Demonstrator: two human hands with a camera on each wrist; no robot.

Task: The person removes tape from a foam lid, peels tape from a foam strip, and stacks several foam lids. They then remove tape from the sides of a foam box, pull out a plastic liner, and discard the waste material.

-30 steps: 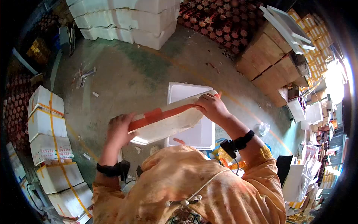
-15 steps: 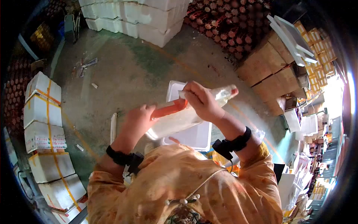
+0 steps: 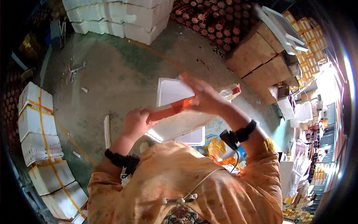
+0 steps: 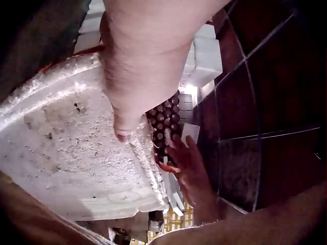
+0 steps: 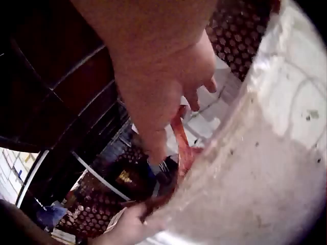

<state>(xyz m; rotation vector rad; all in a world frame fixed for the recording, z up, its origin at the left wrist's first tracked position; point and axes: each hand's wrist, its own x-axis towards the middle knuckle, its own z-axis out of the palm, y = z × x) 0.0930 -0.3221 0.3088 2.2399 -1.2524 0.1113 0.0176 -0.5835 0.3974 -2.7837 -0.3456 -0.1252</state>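
A worn white foam lid (image 3: 179,126) is held tilted in front of the body, with red tape (image 3: 167,111) along its upper edge. My left hand (image 3: 134,122) grips the lid's left end, its thumb on the speckled face in the left wrist view. My right hand (image 3: 206,98), blurred in the head view, is at the edge near the tape's right end, fingers extended and apart. In the right wrist view, a loose length of red tape (image 5: 180,133) rises from the lid's edge towards those fingers. Behind the lid stands an open white foam box (image 3: 174,90), partly hidden.
Taped white foam boxes (image 3: 37,123) are stacked at the left. More white boxes (image 3: 138,20) stand at the back, and brown cartons (image 3: 257,63) at the right. A narrow white strip (image 3: 107,131) lies on the floor (image 3: 108,74). Yellow and blue packaging (image 3: 216,147) is beside the box.
My right hand has moved from the lid's right end inward along the taped edge, and its fingers have now straightened. My left hand keeps its grip. The lid's right end sticks out past my right hand.
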